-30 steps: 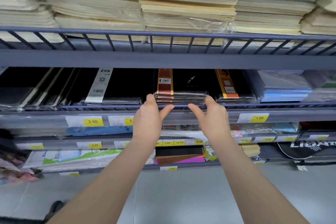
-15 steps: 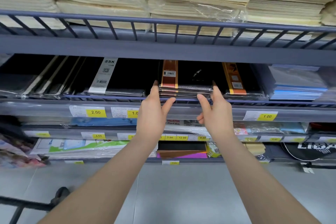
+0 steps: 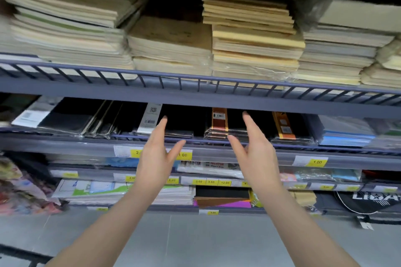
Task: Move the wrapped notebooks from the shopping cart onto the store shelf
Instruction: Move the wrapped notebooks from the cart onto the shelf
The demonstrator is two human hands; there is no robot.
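Note:
A stack of wrapped black notebooks with a brown-orange band (image 3: 219,124) lies on the middle level of the grey store shelf (image 3: 217,102). My left hand (image 3: 159,154) hovers just in front of the shelf rail, left of that stack, fingers spread and empty. To the right, my right hand (image 3: 255,150) is also spread and empty, its fingertips raised in front of the stack without gripping it. The shopping cart shows only as a dark bar (image 3: 21,256) at the bottom left.
Another banded notebook pack (image 3: 286,129) sits right of the stack, black wrapped books (image 3: 71,120) to the left, blue packs (image 3: 345,134) further right. Cream paper stacks (image 3: 256,50) fill the level above. Price tags (image 3: 316,161) line the rail; coloured paper (image 3: 221,200) lies below.
Both hands have let go of the wrapped notebook stack and drawn back from it, fingers spreading. The camera tilted upward, showing more of the upper level.

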